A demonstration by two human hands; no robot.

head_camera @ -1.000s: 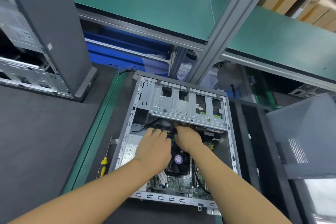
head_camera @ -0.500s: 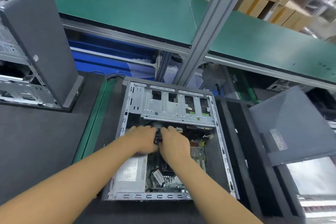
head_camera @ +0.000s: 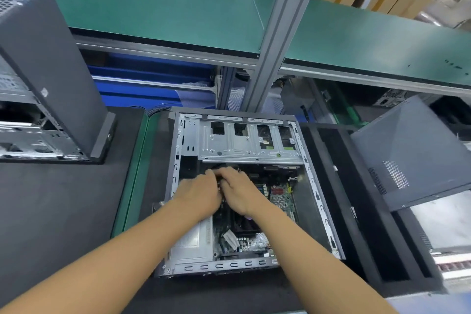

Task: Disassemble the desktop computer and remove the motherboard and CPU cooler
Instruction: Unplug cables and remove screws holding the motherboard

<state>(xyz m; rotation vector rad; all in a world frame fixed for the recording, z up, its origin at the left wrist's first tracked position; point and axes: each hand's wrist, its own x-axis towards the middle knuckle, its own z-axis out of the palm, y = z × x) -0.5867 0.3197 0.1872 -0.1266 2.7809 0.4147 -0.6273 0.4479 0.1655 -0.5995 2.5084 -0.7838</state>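
Cable disconnection is the step in hand, judged from hand position. The grey steel desktop chassis [head_camera: 318,201] lies on its side at the centre of the frame on a dark, matte work mat [head_camera: 63,211], with its side open. The left hand [head_camera: 201,195] and right hand [head_camera: 240,191] meet side by side, touching, just below the perforated galvanised drive cage [head_camera: 249,148]. Their fingers curl round a black cable connector [head_camera: 218,182]; blur hides the exact grip. The green fibreglass motherboard [head_camera: 280,199] sits flat in the chassis floor, with ribbed heatsinks and fine solder detail showing at centre right. The black square CPU cooler [head_camera: 246,227] sits on it, partly under the right forearm. A brushed silver power supply box [head_camera: 191,239] occupies the lower left of the chassis. A flat grey vented side panel [head_camera: 413,145] leans at the right of the frame. The next move probably calls for a firm, straight pull with the latch squeezed, because plastic clips are brittle and the thin steel edges are sharp. Neither board nor cooler is out yet.
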